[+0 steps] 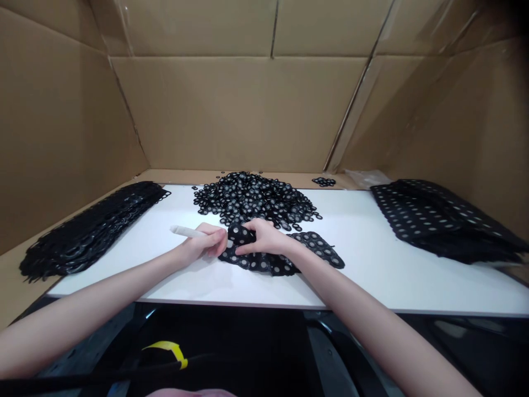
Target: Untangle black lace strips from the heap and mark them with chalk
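Note:
A black rubbery sheet dotted with pale round spots (316, 246) lies near the front of the white board. My right hand (264, 237) grips its folded-up left part, thumb on the near side and fingers over the top. In my left hand (206, 241), closed around it, is a white pen-like stick (184, 230), its back end pointing left. The stick's front end reaches the sheet's left edge, mostly hidden by the fingers. Just behind both hands rises a heap of small black rings (252, 196).
A long stack of black ring-edged strips (95, 229) lies on the left. Several spotted black sheets (433, 218) are piled at the right, by some clear plastic (367, 177). A small cluster of rings (324, 181) sits at the back. Cardboard walls (243, 116) enclose the white board (363, 281).

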`<state>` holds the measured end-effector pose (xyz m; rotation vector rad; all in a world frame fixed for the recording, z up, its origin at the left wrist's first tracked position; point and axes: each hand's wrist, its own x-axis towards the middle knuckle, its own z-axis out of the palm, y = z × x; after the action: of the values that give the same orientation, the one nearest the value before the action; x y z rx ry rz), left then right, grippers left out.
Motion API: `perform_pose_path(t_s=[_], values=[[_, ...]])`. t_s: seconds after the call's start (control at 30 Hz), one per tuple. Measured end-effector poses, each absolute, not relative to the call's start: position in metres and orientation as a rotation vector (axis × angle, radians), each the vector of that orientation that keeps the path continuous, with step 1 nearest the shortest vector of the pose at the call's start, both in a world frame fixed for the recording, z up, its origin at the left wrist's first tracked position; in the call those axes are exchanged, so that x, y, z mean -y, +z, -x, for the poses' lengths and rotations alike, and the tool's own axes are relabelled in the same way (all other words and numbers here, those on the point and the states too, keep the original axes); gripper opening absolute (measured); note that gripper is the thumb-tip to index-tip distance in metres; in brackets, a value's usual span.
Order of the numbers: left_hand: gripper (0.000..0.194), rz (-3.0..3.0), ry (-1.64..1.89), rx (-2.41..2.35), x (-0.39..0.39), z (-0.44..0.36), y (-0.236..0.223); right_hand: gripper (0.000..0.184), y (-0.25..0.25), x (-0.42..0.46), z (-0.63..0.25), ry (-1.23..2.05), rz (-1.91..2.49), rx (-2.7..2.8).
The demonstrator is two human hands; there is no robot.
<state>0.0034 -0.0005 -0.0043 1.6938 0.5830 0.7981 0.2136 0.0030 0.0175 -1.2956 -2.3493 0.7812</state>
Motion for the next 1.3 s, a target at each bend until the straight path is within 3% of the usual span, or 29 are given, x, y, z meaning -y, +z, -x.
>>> perform_pose_path(t_s=[0.97, 1.3], values=[[0.055, -1.741, 0.606, -0.597, 0.0, -0.007, 0.006, 0.041, 0.015, -0.004, -0.211, 0.801, 1.207, 2.311], [0.053, -1.672, 0.742, -0.597, 0.003, -0.006, -0.001, 0.037, 0.017, -0.001, -0.213, 0.825, 1.236, 2.322]])
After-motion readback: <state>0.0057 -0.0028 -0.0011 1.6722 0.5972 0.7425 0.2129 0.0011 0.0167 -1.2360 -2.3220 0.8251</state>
